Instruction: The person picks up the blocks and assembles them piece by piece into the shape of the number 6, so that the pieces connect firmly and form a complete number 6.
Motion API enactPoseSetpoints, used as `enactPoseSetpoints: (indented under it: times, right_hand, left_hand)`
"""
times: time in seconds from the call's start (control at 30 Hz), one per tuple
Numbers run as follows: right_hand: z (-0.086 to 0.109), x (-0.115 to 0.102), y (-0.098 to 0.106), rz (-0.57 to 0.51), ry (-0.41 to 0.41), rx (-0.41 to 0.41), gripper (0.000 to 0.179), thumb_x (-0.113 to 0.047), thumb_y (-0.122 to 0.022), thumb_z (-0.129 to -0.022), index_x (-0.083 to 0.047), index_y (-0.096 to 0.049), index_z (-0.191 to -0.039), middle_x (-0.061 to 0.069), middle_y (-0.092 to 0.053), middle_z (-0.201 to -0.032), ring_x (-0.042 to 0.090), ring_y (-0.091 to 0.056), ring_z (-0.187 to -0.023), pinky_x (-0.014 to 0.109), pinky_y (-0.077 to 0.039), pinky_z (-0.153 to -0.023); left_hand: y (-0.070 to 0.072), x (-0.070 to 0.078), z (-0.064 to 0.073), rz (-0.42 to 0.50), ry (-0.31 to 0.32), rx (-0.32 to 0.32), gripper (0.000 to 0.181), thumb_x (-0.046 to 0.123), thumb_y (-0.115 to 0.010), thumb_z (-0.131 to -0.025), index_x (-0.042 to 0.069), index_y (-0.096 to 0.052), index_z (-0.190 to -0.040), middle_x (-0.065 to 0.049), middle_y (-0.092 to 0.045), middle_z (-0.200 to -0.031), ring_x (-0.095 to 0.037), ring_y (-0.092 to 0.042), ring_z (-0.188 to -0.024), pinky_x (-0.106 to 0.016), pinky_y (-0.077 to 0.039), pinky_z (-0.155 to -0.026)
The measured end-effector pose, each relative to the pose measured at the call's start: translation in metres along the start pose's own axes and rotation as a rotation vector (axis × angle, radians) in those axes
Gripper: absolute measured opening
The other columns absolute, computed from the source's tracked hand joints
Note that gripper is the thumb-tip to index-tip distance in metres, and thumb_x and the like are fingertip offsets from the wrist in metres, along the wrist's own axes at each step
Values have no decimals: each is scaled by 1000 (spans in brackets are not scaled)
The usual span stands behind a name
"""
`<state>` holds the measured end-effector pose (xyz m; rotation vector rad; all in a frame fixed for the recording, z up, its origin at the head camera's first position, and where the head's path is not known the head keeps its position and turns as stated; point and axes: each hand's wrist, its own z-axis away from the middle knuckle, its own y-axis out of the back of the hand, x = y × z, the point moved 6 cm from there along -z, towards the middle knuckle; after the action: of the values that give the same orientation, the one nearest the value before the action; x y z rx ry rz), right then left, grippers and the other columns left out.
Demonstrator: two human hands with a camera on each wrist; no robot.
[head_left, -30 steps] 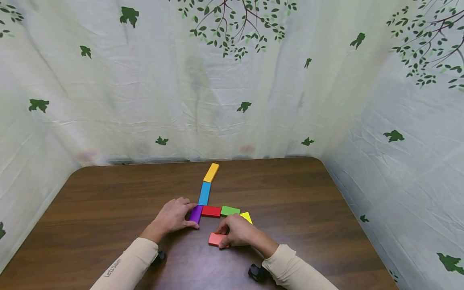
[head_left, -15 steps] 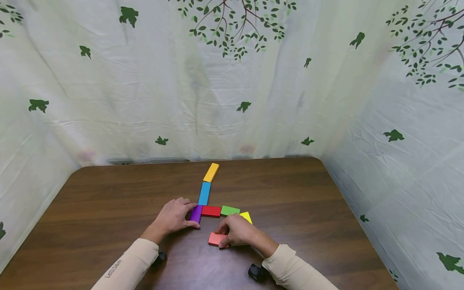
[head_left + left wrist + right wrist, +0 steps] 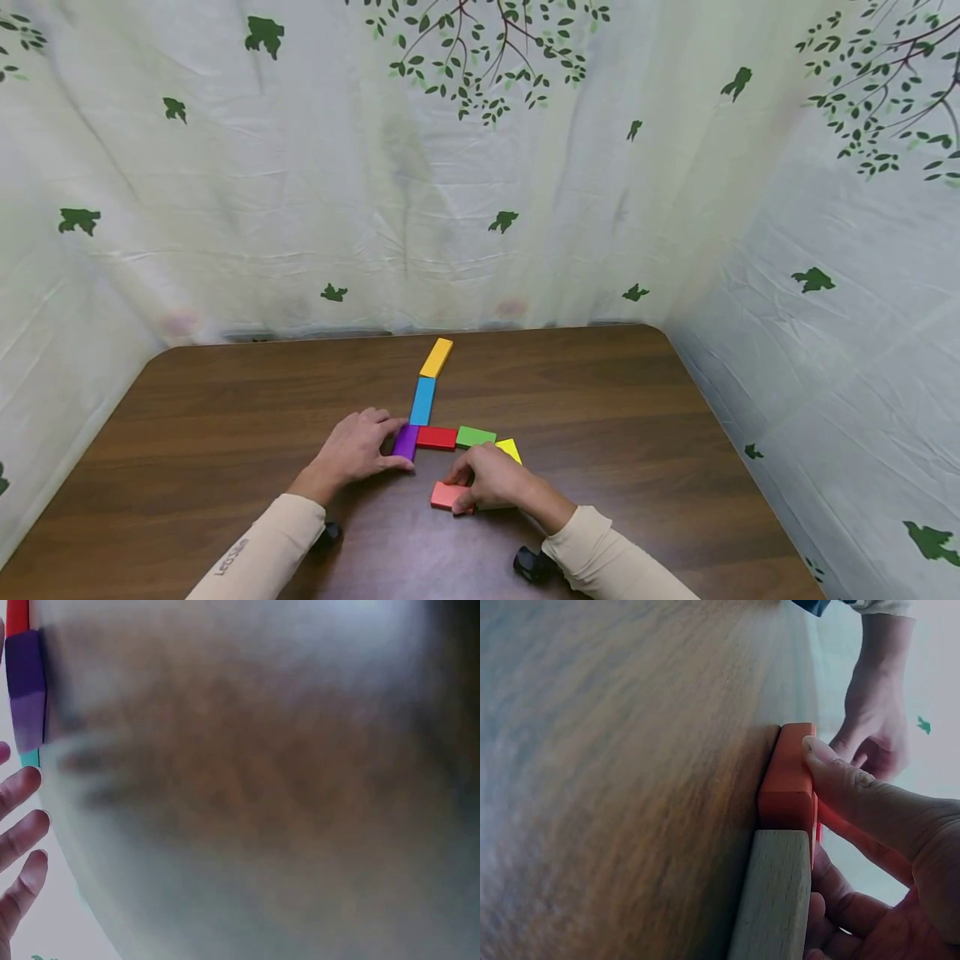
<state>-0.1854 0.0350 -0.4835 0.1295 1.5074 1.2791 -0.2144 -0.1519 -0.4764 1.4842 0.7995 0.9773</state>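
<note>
My left hand (image 3: 358, 450) is at the purple block (image 3: 406, 442), thumb at its near end and index finger at its far end. In the left wrist view the purple block (image 3: 27, 690) shows at the left edge, above several outstretched fingertips (image 3: 34, 825). My right hand (image 3: 491, 479) pinches a coral block (image 3: 447, 496) lying flat on the table. The right wrist view shows the thumb (image 3: 847, 776) on the coral block (image 3: 787, 772), whose end meets a pale wooden block (image 3: 772, 892). From the head view, my right hand mostly hides that pale block.
A blue block (image 3: 423, 401) and an orange block (image 3: 437, 358) run away from the purple one. Rightward follow a red block (image 3: 437, 437), a green block (image 3: 476, 437) and a partly covered yellow block (image 3: 509, 450). All lie on the brown table (image 3: 600, 392); a white curtain (image 3: 405, 183) stands behind.
My left thumb has shifted very slightly to the right along the near end of the purple block. The right hand and the blocks stay where they were.
</note>
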Motion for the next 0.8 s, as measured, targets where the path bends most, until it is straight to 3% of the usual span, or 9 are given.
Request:
enactPoseSetpoints:
  times: [0.17,0.3,0.47,0.8]
  right_hand:
    - [0,0,1,7,16,6,33,-21,-89,-68,-15,-78,-99,-17,-64,-75,-2,-54,-69,16,-45,-63]
    - [1,0,0,5,43,17,33,-19,-89,-67,-15,-78,-98,-16,-64,-74,-3,-54,-67,15,-45,-62]
    - [1,1,0,3,48,12,32,-19,-89,-67,-15,-78,-97,-16,-63,-72,-3,-54,-66,15,-45,-61]
    - [2,-2,1,55,44,3,31,-22,-88,-70,-15,-77,-98,-17,-62,-72,-3,-53,-66,15,-45,-61]
  left_hand:
    - [4,-7,-4,76,4,-53,78,66,-72,-71,16,-62,-130,-7,-60,-112,-23,-55,-100,-45,-49,-87]
    - [8,-10,-10,123,-38,-93,78,63,-73,-72,14,-61,-131,-8,-58,-117,-26,-54,-105,-48,-47,-90]
    - [14,-10,-20,140,-107,-145,76,55,-77,-73,13,-59,-134,-12,-56,-127,-31,-49,-114,-53,-42,-95]
    - [12,-3,-32,172,-171,-203,73,44,-79,-74,14,-56,-137,-11,-47,-146,-32,-43,-119,-51,-36,-94]
